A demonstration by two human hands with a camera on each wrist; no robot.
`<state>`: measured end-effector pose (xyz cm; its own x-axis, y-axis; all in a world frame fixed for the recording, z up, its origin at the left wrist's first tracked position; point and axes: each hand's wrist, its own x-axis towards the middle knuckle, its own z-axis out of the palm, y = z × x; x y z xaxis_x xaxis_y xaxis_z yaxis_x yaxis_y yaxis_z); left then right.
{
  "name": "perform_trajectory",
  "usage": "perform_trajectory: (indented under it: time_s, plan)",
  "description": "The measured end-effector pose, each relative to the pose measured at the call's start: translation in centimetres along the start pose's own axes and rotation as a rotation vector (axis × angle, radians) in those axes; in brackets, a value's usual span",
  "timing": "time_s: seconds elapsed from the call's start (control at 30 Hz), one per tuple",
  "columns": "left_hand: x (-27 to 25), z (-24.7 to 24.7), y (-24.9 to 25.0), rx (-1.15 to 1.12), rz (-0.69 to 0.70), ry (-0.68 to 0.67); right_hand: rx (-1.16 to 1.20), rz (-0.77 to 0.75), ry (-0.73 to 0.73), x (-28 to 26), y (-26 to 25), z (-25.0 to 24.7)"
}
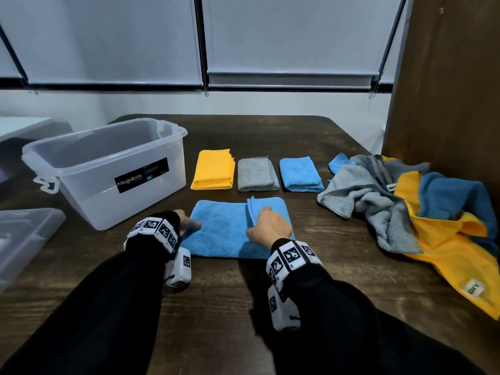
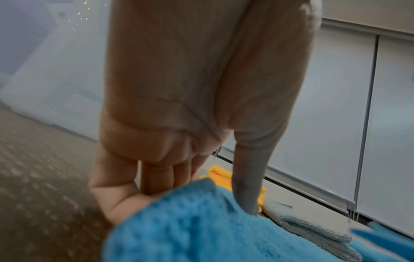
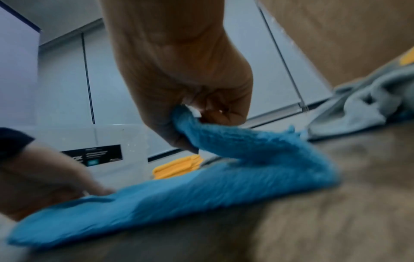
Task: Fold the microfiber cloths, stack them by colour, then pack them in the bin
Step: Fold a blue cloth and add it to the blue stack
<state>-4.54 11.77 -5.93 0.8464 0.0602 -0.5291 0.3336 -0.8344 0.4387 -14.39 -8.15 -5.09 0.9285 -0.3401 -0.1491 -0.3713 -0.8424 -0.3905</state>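
On the table (image 1: 243, 293) the fluffy blue cloth (image 1: 221, 231) lies half-folded, right hand (image 1: 270, 226) pinching its raised edge, left hand (image 1: 186, 221) pressing flat.

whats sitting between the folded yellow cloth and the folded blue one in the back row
A folded grey cloth lies between the folded yellow cloth and the folded blue cloth, with bare table on either side of it. The head view shows this.

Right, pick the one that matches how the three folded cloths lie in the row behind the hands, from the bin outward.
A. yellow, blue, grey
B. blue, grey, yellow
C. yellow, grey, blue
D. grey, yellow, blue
C: beside the bin lies the yellow folded cloth, then the grey folded cloth, then the blue folded cloth.
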Motion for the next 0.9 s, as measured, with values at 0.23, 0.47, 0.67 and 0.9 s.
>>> perform_trajectory:
  time_s: [0.23,0.47,0.67,0.9]
  plan:
    - [0.8,0.0,-1.0,-0.056,0.061,-0.027,0.213,0.037,-0.014,0.9,-1.1,1.1]
    - [1.7,0.2,-1.5,-0.086,0.074,0.005,0.541,0.037,-0.262,2.1,-2.0,3.0]
    - [1.1,0.2,-0.7,-0.099,0.09,0.061,0.415,-0.109,-0.39,2.8,-0.8,0.9]
    - [-1.8,1.2,5.2,-0.14,0.398,0.19,0.501,-0.128,-0.221,5.9,3.9,1.0]
